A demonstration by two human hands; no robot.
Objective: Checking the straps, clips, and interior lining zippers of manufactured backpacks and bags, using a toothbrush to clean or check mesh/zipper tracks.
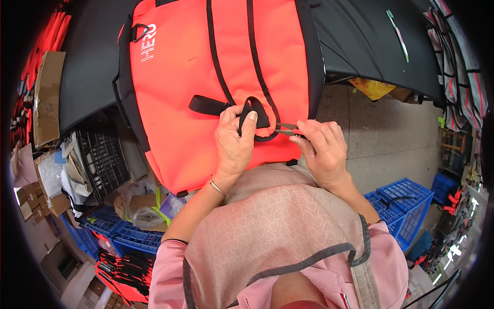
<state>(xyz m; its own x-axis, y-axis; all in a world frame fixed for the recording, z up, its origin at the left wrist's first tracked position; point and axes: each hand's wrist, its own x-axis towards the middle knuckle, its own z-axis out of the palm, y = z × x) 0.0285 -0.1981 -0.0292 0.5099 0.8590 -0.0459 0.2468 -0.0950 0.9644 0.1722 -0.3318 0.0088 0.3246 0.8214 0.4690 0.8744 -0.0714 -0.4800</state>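
Note:
A bright orange-red bag [180, 113] with black sides lies before me, half on a dark table and reaching to my lap. A padded shoulder strap [234, 46] with black edging runs down its middle. My left hand [234, 147] pinches a looped black webbing strap [208, 105] at the lower end of that padded strap. From the right, my right hand [325, 152] holds small thread snips [287, 129]. Their blades point left and meet the black edging just beside the webbing. Whether a thread lies between the blades is too small to tell.
A toothbrush [398, 37] lies on the dark table [355, 31] at far right. Blue plastic crates [404, 201] stand low at right, others [131, 237] at lower left. A cardboard piece [49, 98] leans at left. Stacked fabric pieces [458, 67] hang at right.

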